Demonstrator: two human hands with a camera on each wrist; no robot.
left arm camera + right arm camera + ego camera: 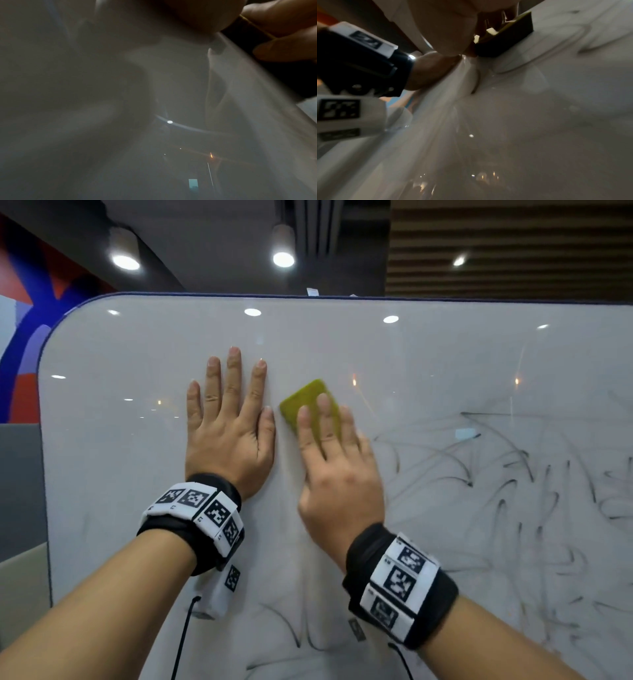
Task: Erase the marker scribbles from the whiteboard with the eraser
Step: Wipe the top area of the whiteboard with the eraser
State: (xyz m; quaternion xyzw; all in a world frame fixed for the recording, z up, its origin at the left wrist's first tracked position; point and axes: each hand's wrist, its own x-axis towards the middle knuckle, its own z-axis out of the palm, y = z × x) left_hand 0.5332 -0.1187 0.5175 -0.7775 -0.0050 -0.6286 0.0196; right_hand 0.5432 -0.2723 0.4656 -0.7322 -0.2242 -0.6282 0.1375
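Note:
A white whiteboard (pixel 137 354) fills the head view. Black marker scribbles (pixel 496 491) cover its right side, and fainter strokes (pixel 291 631) run along the bottom middle. My left hand (pixel 229 419) lies flat on the board with its fingers straight and spread. Just to its right, my right hand (pixel 325 436) holds a yellow-green eraser (pixel 305 398) against the board, fingers laid over its back. The thumb is hidden in the head view. In the right wrist view the eraser's dark felt side (pixel 508 39) sits on the board. The left wrist view shows the eraser (pixel 254 28) between the right hand's fingers (pixel 283 20).
The board's dark rim (pixel 342 297) runs across the top and curves down at the left corner (pixel 54 337). A grey panel (pixel 20 491) stands left of the board. Ceiling lamps reflect on the glossy surface. The board's left half shows almost no marks.

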